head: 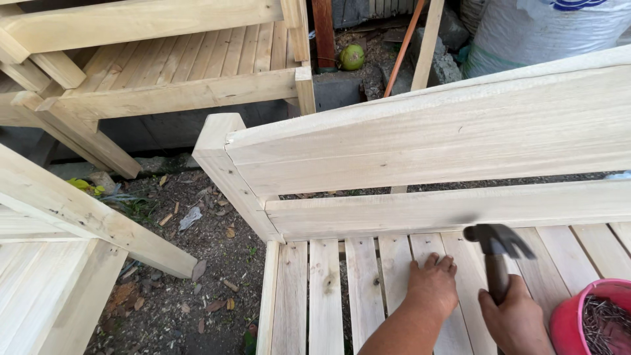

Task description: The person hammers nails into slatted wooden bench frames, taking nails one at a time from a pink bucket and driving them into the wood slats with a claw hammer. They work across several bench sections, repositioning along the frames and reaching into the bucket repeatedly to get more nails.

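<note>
Outdoor yard, dirt ground strewn with chips: unpainted bench (420, 151), left hand (432, 284) flat, steadying a seat slat (427, 263); right hand (516, 322) gripping hammer (497, 242) raised over it; pink nail tub (564, 322) within reach.

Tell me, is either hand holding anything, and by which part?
The right hand holds a hammer by its handle, head up. The left hand holds nothing; it lies flat on a bench seat slat.

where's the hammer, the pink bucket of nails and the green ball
hammer (497, 240): head view, on its dark metal head
pink bucket (566, 320): head view, on its left wall
green ball (351, 57): head view, on its middle
</note>
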Motion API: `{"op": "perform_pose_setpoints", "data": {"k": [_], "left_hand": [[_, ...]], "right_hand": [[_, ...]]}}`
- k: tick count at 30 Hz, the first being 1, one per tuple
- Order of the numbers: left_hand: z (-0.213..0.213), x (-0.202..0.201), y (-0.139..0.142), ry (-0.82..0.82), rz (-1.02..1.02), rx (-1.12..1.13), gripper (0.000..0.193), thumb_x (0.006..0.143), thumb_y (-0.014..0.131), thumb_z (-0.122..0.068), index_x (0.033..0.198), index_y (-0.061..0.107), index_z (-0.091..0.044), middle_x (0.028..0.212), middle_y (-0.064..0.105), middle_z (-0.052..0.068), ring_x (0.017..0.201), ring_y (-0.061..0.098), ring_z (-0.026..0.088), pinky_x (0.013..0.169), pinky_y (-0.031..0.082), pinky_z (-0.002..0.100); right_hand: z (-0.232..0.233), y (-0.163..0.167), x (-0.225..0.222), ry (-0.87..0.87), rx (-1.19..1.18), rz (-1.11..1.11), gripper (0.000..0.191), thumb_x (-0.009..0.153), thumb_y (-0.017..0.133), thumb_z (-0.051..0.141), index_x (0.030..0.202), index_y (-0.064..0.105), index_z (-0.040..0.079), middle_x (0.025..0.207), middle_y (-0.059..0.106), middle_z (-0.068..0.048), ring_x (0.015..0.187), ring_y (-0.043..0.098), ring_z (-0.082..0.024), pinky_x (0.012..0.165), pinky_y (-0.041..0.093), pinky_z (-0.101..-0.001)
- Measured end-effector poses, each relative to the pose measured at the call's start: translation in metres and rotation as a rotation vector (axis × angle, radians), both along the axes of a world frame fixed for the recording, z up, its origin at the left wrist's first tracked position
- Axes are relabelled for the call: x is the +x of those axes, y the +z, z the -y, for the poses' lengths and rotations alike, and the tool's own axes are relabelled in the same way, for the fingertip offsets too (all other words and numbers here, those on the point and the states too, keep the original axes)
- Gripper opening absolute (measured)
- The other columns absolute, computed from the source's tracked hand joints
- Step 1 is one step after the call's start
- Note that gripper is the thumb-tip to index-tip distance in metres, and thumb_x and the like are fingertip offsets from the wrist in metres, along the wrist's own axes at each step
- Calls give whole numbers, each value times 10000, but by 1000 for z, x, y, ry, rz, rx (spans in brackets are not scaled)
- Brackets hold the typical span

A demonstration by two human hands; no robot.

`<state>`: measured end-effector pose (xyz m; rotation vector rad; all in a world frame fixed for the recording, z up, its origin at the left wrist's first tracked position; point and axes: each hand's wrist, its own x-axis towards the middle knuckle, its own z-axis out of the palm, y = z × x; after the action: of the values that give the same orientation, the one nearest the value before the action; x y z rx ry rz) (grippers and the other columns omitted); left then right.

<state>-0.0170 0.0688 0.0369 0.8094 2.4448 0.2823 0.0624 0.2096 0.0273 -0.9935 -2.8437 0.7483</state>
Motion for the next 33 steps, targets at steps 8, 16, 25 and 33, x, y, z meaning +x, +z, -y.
{"op": "perform_pose_setpoints", "data": {"k": [8,16,25,33], "left_hand": [[-4,-3,-8,-5,0,-3,667,968,482,-175,1609,302,-180,1721,163,-60,1567,171,218,1215,250,572],[2,2,2,43,-9,36,646,973,461,-168,1604,322,-171,1717,182,-50,1570,178,219,1230,228,571],[3,2,-4,2,-23,29,676,969,449,-148,1617,261,-187,1719,135,-45,1565,148,225,1239,203,533],[4,4,-5,-21,-32,15,684,963,458,-131,1618,266,-188,1724,147,-37,1572,155,228,1242,215,522]], "right_hand": [[0,-1,-6,37,16,104,477,874,736,336,1181,585,3,914,755,-313,931,733,-500,877,570,-552],[13,-3,-3,19,-11,40,575,835,737,283,1304,533,21,957,736,-330,973,713,-496,876,560,-538],[12,0,-2,-19,-41,35,487,874,716,336,1194,562,3,947,741,-332,961,717,-499,885,544,-546],[16,3,-8,-53,-14,72,507,876,701,313,1241,545,-2,978,743,-333,974,712,-501,897,546,-554]]}}
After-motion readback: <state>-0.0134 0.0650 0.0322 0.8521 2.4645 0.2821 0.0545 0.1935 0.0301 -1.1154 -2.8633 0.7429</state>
